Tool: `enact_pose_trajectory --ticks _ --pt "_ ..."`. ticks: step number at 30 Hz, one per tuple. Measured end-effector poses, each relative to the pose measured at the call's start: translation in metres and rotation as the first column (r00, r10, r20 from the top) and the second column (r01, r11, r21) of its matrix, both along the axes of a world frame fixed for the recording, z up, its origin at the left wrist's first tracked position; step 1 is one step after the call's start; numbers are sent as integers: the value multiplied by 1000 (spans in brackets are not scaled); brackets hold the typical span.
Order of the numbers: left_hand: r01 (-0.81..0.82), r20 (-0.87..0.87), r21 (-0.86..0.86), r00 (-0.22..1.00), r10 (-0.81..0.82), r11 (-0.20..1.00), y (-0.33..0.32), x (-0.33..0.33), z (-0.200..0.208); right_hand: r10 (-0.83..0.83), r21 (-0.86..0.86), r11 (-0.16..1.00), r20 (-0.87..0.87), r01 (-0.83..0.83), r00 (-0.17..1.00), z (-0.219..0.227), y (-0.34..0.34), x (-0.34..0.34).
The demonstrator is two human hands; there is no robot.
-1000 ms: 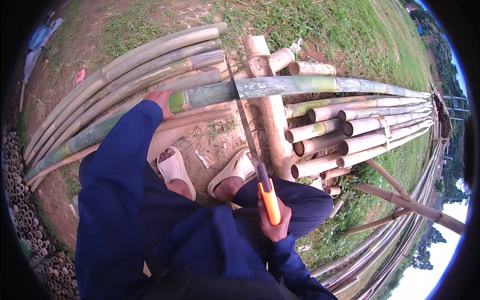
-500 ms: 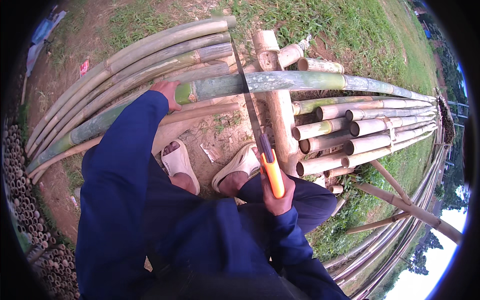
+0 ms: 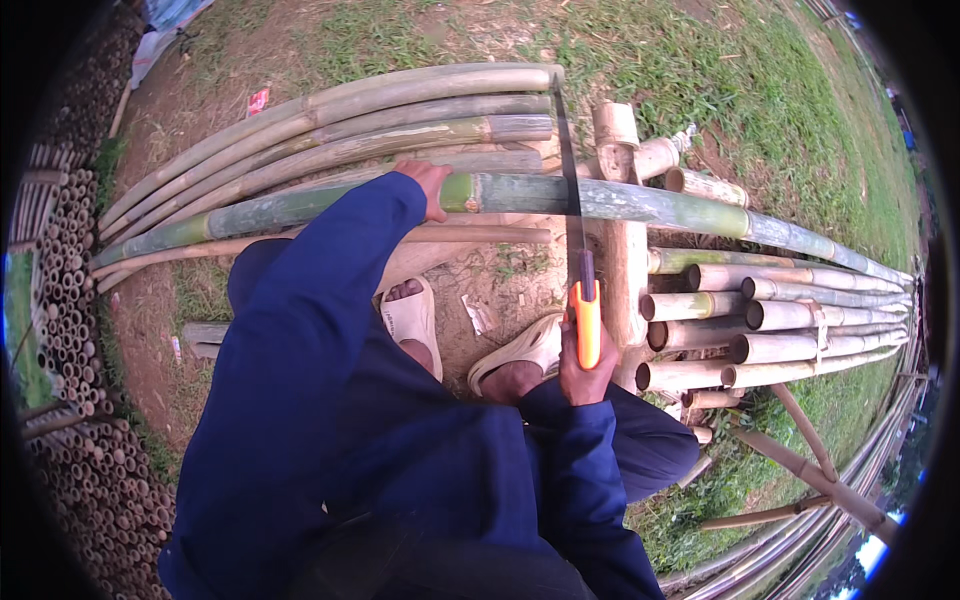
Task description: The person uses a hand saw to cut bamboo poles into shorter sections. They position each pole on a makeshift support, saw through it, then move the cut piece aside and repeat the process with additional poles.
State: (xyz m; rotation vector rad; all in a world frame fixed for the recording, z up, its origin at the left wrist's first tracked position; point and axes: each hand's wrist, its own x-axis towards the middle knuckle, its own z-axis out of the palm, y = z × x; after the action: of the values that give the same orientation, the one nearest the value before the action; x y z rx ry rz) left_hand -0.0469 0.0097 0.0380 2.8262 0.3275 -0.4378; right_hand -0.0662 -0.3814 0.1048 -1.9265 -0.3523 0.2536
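Observation:
A long green bamboo pole [image 3: 520, 194] lies across in front of me, resting over a pale bamboo crosspiece [image 3: 626, 270]. My left hand [image 3: 430, 187] is wrapped over the pole beside a bright green band at a joint. In my right hand [image 3: 585, 372] is the orange handle of a handsaw [image 3: 587, 325], fingers closed round it. The saw's dark blade crosses the pole just left of the crosspiece, its tip pointing away from me near the cut ends of other poles. Whether the blade has bitten into the pole cannot be made out.
Several dry bamboo poles [image 3: 400, 140] lie beyond my left hand. Cut bamboo lengths [image 3: 780, 316] are bundled at right. Stacked bamboo [image 3: 95, 480] stands at far left. My sandalled feet [image 3: 520, 365] are below the pole, and slanting bamboo props [image 3: 810, 470] stand lower right.
The saw has slid away from me across the pole, bringing my right hand nearer to it. My left hand keeps its hold. The whole view has swung left.

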Motion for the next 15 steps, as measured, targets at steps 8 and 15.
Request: enact_pose_trajectory --ticks 8,15 --pt "-20 -94 -62 995 14 998 -7 -11 -2 -36 113 992 -213 61 976 37 -87 -85" --pt "63 -31 -53 997 -65 997 0 1 0 -87 117 987 -220 114 972 3 -33 -29"
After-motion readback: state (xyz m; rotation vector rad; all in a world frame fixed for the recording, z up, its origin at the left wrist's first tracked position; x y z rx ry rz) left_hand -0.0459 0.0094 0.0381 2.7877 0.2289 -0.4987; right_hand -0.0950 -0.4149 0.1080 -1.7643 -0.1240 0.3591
